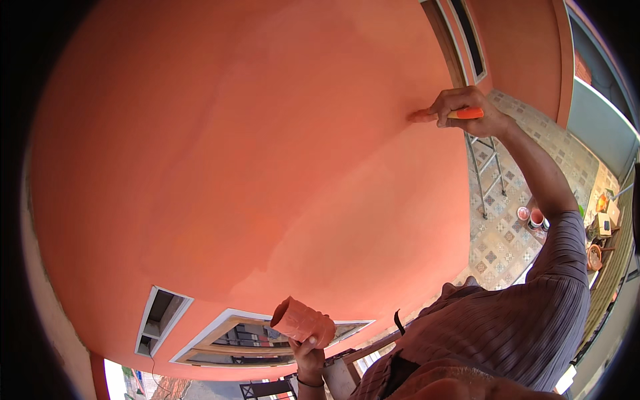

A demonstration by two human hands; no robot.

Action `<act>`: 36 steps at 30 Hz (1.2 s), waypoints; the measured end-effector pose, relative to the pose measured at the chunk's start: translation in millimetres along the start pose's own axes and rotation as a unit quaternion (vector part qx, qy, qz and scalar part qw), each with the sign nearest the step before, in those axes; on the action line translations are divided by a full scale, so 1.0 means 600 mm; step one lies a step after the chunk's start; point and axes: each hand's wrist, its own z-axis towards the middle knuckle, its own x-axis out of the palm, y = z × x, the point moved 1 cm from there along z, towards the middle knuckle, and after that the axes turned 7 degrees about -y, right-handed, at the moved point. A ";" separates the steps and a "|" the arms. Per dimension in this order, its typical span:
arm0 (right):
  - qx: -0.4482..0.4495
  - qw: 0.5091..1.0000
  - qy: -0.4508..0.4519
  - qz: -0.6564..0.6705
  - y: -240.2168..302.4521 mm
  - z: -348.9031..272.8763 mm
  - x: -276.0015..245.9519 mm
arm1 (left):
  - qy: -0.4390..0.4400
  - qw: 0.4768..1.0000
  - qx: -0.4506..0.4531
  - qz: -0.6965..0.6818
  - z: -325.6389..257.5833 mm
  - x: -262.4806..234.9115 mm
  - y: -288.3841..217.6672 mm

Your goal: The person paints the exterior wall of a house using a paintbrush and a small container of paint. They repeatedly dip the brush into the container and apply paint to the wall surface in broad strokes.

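Note:
My right hand, arm stretched up and out, is closed round a paintbrush with an orange and yellow handle. The bristles press against the orange-coral wall. Darker, fresh-looking paint covers the upper and left part of that wall. A paler patch lies below the brush, with an uneven edge between the two tones. Low in front of me, my left hand grips a paint-smeared, cup-shaped container. Its mouth tilts to the upper left, and what is inside cannot be seen.
A metal ladder stands beyond the wall's right edge on a patterned tile floor. Open paint buckets sit on the floor near it. White-framed windows break the wall at the lower left. A dark chair is at the bottom.

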 end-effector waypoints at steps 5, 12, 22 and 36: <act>0.034 0.994 -0.074 0.079 -0.007 0.118 -0.075 | 0.001 1.000 -0.002 0.004 -0.003 0.021 -0.011; -0.023 0.921 -0.381 0.083 -0.009 0.299 -0.173 | 0.004 1.000 0.005 -0.005 0.008 0.035 -0.012; -0.095 0.958 -0.250 0.099 0.033 0.222 -0.041 | 0.003 1.000 0.012 -0.015 0.007 0.038 -0.014; -0.227 0.913 -0.204 -0.271 -0.008 0.233 -0.046 | 0.010 1.000 -0.003 -0.003 0.009 0.034 -0.017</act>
